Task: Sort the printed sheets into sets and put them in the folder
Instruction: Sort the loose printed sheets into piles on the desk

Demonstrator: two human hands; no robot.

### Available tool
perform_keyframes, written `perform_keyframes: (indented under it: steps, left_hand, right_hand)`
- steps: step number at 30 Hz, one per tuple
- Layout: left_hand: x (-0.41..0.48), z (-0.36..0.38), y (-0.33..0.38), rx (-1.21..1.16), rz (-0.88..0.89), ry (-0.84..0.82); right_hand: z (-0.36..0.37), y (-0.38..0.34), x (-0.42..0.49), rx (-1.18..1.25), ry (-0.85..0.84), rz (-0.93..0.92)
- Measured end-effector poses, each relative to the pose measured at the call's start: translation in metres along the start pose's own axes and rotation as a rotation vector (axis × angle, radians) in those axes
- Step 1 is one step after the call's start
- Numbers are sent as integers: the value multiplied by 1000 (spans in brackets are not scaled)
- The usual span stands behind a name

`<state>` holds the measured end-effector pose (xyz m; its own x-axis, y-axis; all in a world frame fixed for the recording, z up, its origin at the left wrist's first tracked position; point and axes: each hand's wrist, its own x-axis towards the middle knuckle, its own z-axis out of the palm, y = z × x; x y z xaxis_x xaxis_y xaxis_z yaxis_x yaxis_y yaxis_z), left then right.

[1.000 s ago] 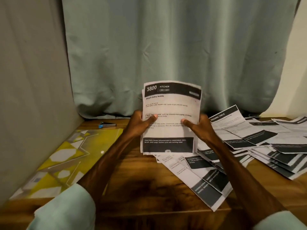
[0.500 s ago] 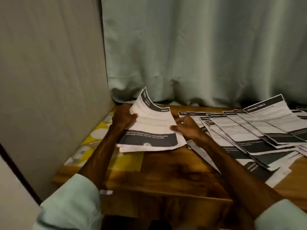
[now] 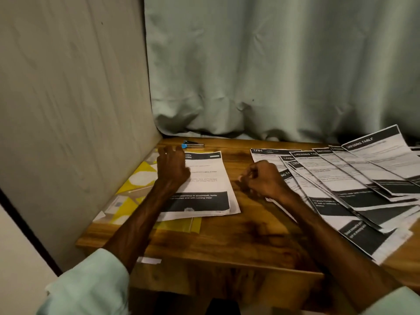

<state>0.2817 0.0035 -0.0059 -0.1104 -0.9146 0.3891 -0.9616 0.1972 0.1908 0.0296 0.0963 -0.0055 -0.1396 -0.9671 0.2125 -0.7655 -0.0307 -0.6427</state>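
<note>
Head view looks down on the bench [image 3: 227, 237], and what matters is which side the work lies on. My left grip [image 3: 173, 167] is spread flat, fingers straight, over the far left corner of the kitchen set [image 3: 204, 178] — motion blur keeps me from saying whether it presses the paper or only hovers above it. That set lies partly on the yellow folder [image 3: 136, 185] at the bench's left side, on top of it and not inside. Its long axis runs away from me, with the dark header at the far end. My right grip [image 3: 263, 178] is curled in on itself and holds nothing, resting between the set and the fanned sheets [image 3: 352, 178]. Those sheets overlap across the right of the bench, long axes slanting away to the right, their nearest edges just beside my right knuckles — so by my reckoning the right grip is the nearer one for drawing the next sheet. A stapler [image 3: 193, 144] sits just beyond my left fingertips, should the set want binding first.
</note>
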Motion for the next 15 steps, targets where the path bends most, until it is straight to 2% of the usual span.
perform_keyframes:
  steps: [3,6,10,12,15]
  left_hand:
    - [-10,1,42,-179,194,-54]
    - [-20,2,97,-352,218,-172]
    - [-21,14,156,-473,309,-334]
    - [-15,28,173,-473,340,-441]
    - [6,45,193,-398,277,-476]
  right_hand:
    - [-34,24,-1,-93,50,14]
    - [-69,56,-6,-133,136,21]
    - [-82,100,-12,-277,64,-20]
    - [-74,119,-13,-279,40,-15]
    - [-61,128,-18,-263,77,-39]
